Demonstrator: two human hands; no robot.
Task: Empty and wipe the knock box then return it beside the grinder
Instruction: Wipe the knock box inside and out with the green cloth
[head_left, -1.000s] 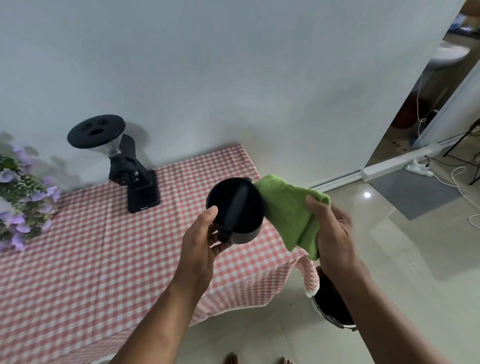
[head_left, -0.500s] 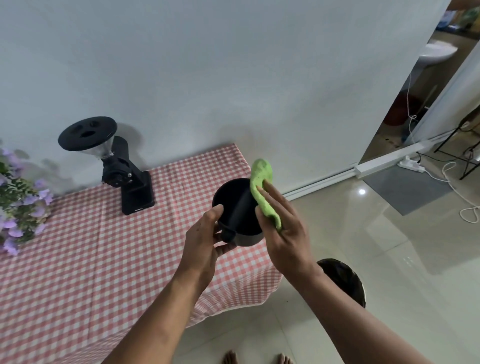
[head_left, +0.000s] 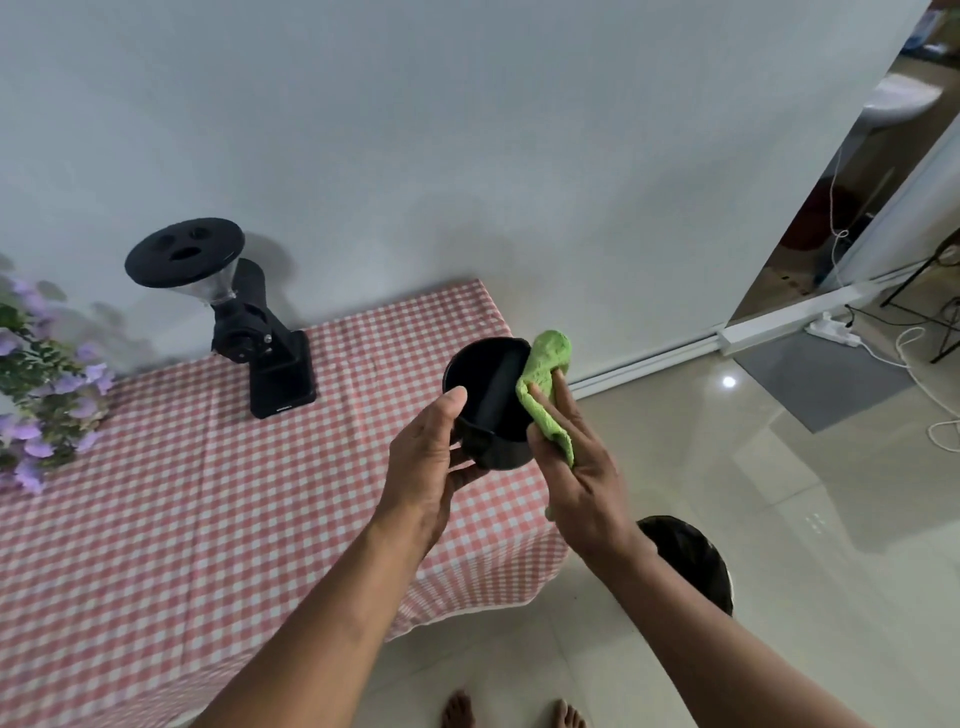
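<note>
A round black knock box (head_left: 488, 400) with a bar across its mouth is held above the table's right end, tilted toward me. My left hand (head_left: 434, 462) grips its near side, thumb on the rim. My right hand (head_left: 576, 467) presses a green cloth (head_left: 545, 384) against the box's right rim and outer wall; part of the cloth is folded under my fingers. The black grinder (head_left: 260, 343) stands upright at the back of the table, left of the box.
The table wears a red and white checked cloth (head_left: 208, 519). Purple flowers (head_left: 41, 384) stand at its left edge. A dark bin (head_left: 691, 561) sits on the tiled floor under my right forearm. A power strip and cables (head_left: 852, 338) lie by the doorway on the right.
My right hand brought the green cloth from beside the box onto its right rim and keeps it there. My left hand still holds the box in about the same place.
</note>
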